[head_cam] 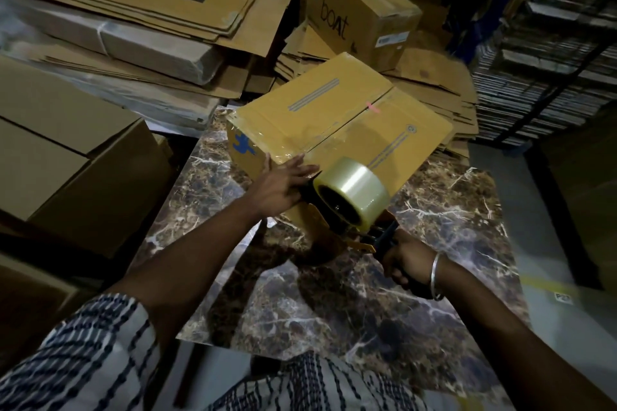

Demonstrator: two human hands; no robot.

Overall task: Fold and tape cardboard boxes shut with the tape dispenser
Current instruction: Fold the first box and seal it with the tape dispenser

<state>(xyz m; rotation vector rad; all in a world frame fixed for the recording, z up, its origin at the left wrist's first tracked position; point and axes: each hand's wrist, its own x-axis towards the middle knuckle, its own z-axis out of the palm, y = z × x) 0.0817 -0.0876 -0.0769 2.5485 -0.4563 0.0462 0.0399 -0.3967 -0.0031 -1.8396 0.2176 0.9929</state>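
A yellow-brown cardboard box (334, 117) with its top flaps folded shut lies on a dark marble table (334, 294). Clear tape shines along its near edge and centre seam. My left hand (280, 187) presses flat with straight fingers against the box's near edge, beside the tape. My right hand (404, 260) grips the handle of the tape dispenser (347, 200), whose clear tape roll sits against the box's near side. A metal bangle circles my right wrist.
Flattened cartons (133, 3) are piled at the back left. A sealed "boat" box (360, 10) stands behind. Large brown boxes (66, 157) crowd the table's left side. Shelves of stacked goods (551, 43) fill the right, with grey floor (541, 227) below.
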